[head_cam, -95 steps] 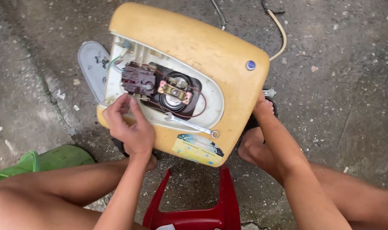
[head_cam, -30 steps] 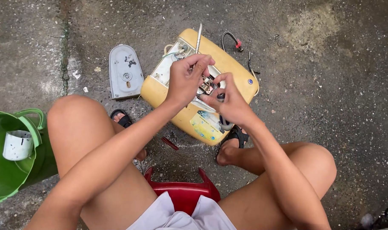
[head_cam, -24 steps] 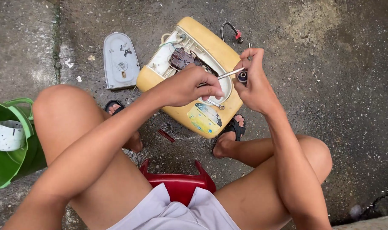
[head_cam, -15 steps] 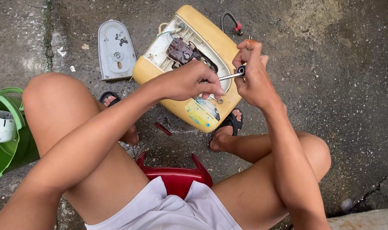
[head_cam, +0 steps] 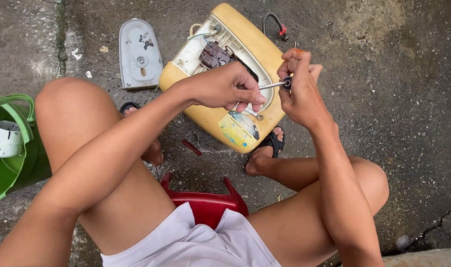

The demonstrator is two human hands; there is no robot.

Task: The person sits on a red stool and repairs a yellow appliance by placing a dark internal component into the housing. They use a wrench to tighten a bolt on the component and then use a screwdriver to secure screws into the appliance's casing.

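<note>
A yellow appliance housing (head_cam: pixel 245 44) lies on the concrete, its white inner panel open and a dark switch part with wires (head_cam: pixel 213 53) exposed. Above it my left hand (head_cam: pixel 225 88) pinches the metal shaft of a small screwdriver (head_cam: pixel 272 85). My right hand (head_cam: pixel 299 89) grips the tool's dark handle end, fingers curled around it. Both hands hover over the housing's right part, just above the opening.
A grey removed cover plate (head_cam: pixel 139 53) lies to the left of the housing. A green bucket (head_cam: pixel 18 153) holding a white cup (head_cam: pixel 3 138) stands at the far left. I sit on a red stool (head_cam: pixel 205 198), sandalled feet beside the housing. A black cable (head_cam: pixel 275 22) trails behind.
The hands lifted off the switch part inside the housing and now hold the screwdriver between them, above the housing's right side. The view has shifted slightly.
</note>
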